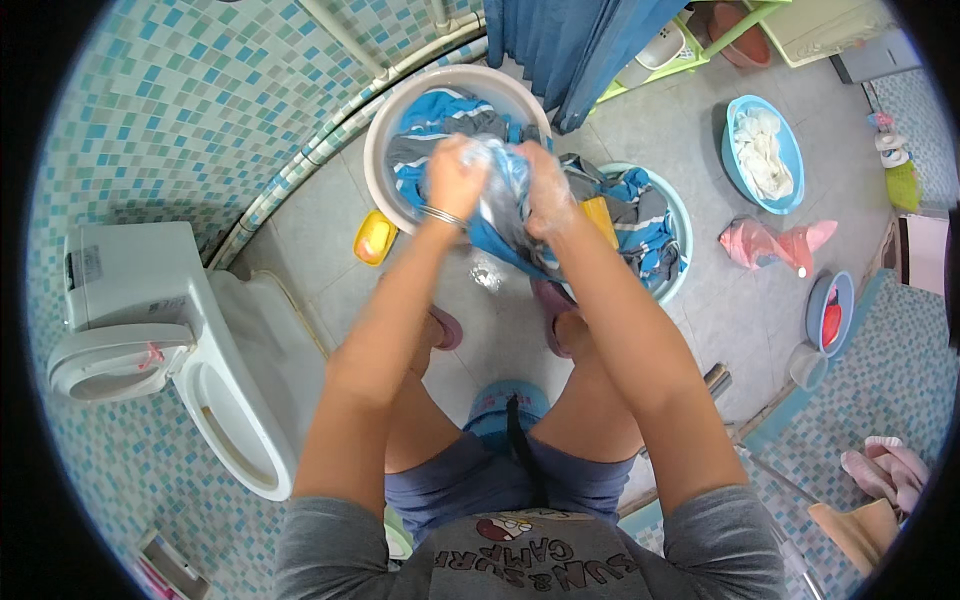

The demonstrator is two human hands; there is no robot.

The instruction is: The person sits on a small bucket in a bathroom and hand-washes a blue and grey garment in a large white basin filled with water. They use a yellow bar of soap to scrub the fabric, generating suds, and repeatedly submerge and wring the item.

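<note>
My left hand (457,185), with bangles at its wrist, and my right hand (548,192) are both closed on a wet, soapy blue-and-grey garment (507,245). They hold it bunched over the near side of a large pale basin (381,120), and part of it hangs over the rim. Motion and suds blur the fingers. More blue, grey and white clothing (440,112) lies in this basin. Right of my right hand, a light-blue basin (686,235) holds similar clothes (640,215). A yellow block-like thing (600,220) rests there beside my right forearm, partly hidden.
A yellow soap dish (362,250) sits left of the pale basin. The toilet (235,430) stands at left, and a blue curtain (570,50) hangs behind. Rightward are a blue basin (736,170) with white cloth, a pink plastic bag (765,243) and a small blue tub (846,300).
</note>
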